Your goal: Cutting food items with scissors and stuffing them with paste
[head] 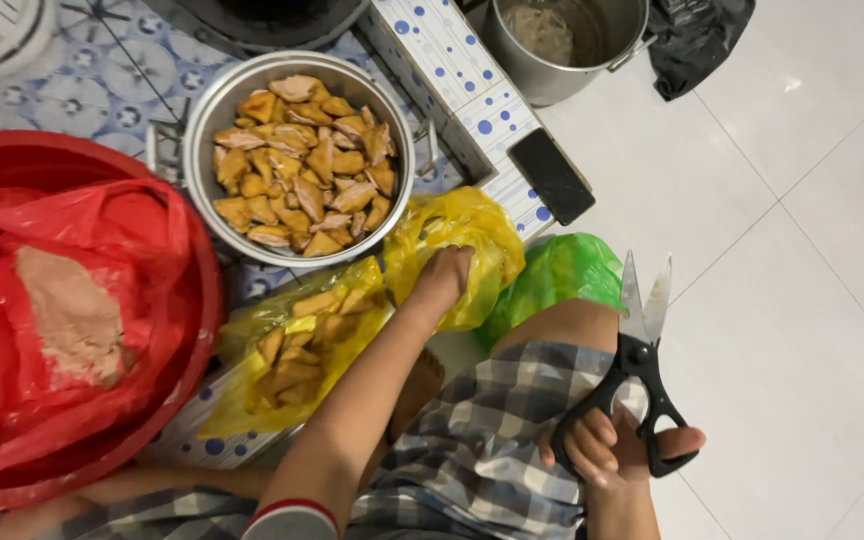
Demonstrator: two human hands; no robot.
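2 bare hands work here, each on its own thing. The left hand [444,272] reaches forward on a straight arm, palm down, its fingers sunk into the mouth of a crumpled yellow plastic bag [457,245]; how its grip is set I cannot tell, as the fingertips are hidden in the folds. The right hand [617,450] rests low beside a knee in grey checked shorts [497,440], its grip clamped on the black handles of a pair of steel kitchen scissors [640,345], thumb through 1 loop, fingers through the other, blades slightly parted and pointing away from the body.

Just beyond the left grip stands a round metal pot [202,130] filled with golden-brown fried pieces [302,160]. To that grip's left lies a second yellow bag [297,345] holding more such pieces, and further left a big red basin [207,330] lined with red plastic. Between the 2 grips a green plastic bag [557,275] lies bunched against the knee. Beyond it a black flat phone [552,175] lies on a white blue-dotted ledge [442,45], with a grey steel pot [562,70] on the white tiled floor [802,300] past that.
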